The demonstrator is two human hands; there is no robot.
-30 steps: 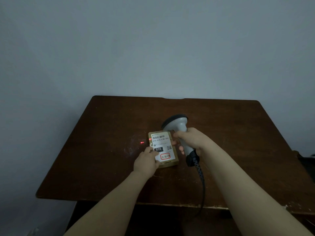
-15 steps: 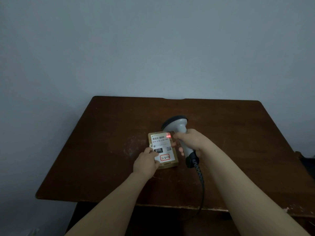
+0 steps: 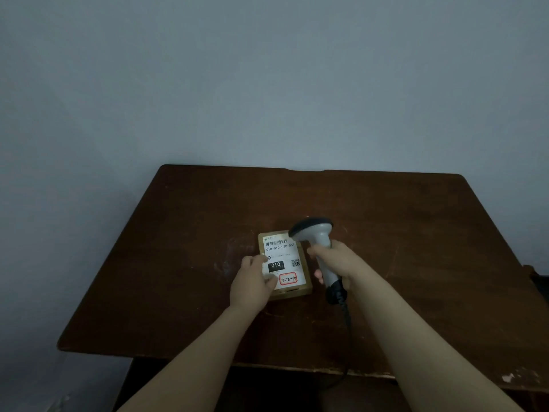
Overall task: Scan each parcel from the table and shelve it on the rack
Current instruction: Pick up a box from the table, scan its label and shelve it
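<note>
A small brown cardboard parcel [image 3: 306, 267] with a white shipping label lies flat in the middle of the dark wooden table [image 3: 184, 233]. The label shows a barcode, a black "010" block and a red-outlined handwritten box. My left hand [image 3: 252, 285] grips the parcel's near left corner, with fingers over the label's edge. My right hand [image 3: 338, 263] holds the grey handle of a barcode scanner [image 3: 315, 233]. The scanner's dark head hangs over the parcel's far right corner. No red light shows on the label.
The scanner's black coiled cable [image 3: 344, 316] runs down over the table's front edge. A plain grey wall [image 3: 267, 84] stands behind the table. A dark object [image 3: 539, 281] shows at the right edge of the frame. No rack is in view.
The red scan dot moved from the table left of the parcel onto the barcode, then went out. The scanner shifted slightly right. My left hand stayed on the parcel.
</note>
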